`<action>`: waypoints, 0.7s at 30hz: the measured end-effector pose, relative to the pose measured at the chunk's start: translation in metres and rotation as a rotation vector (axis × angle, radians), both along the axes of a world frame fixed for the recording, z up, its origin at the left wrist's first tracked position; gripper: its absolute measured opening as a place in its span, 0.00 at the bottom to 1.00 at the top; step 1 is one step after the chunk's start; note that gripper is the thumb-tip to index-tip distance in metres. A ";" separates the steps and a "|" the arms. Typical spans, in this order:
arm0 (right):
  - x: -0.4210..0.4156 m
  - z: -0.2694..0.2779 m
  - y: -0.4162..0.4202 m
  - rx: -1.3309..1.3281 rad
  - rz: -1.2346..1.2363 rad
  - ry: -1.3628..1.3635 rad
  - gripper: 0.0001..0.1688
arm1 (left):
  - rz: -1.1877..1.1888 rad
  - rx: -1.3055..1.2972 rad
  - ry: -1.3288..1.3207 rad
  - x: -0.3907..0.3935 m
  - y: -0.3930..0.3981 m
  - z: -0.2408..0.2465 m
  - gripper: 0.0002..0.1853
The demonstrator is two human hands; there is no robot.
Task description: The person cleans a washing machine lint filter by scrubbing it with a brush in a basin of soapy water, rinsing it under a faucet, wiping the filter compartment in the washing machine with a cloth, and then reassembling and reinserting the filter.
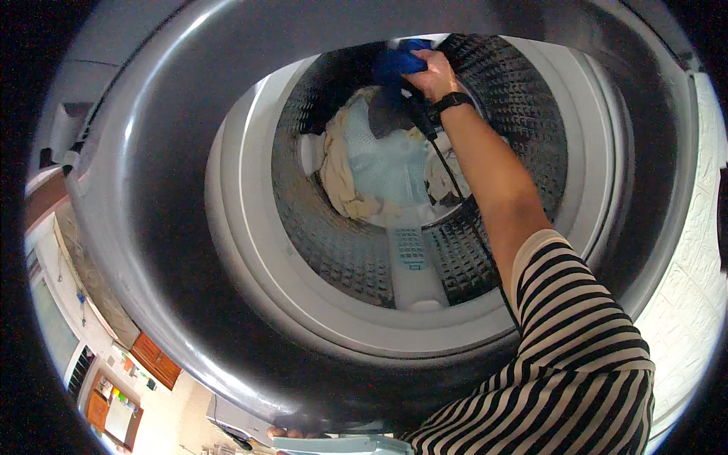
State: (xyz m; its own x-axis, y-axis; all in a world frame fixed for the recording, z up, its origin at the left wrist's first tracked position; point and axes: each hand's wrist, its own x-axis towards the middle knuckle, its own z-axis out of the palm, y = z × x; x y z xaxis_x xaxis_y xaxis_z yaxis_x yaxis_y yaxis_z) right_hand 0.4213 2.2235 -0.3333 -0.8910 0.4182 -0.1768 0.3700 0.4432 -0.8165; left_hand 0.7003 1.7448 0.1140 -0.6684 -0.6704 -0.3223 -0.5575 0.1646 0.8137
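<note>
My right hand (435,74) is deep inside the metal drum (352,250) of a top-loading washing machine, fingers closed on blue fabric (401,65) near the far wall. A black band circles that wrist, and a black cord (455,182) runs from beside the hand down along the forearm. On the drum's bottom lie a beige cloth (338,165), a light blue mesh-textured cloth (387,165), a dark cloth (389,111) and a pale cloth (443,170). Only some fingers of my left hand (290,433) show, at the machine's near edge; their grip is hidden.
A light ring (256,273) and a wide, shiny dark rim (170,284) surround the drum. A white textured wall (682,307) stands close on the right. At lower left are wooden cabinet doors (156,361) and a pale floor (182,409). A light panel (347,445) sits at the bottom edge.
</note>
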 end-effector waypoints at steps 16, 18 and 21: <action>0.064 0.171 -0.034 -1.514 -0.151 0.000 0.18 | -0.243 0.635 0.372 0.007 -0.005 -0.075 0.33; 0.072 0.194 -0.027 -1.509 -0.023 -0.002 0.21 | -0.304 0.668 0.440 0.005 -0.006 -0.093 0.31; 0.106 0.303 -0.048 -1.430 0.134 0.082 0.22 | -0.400 0.752 0.462 0.006 -0.012 -0.064 0.27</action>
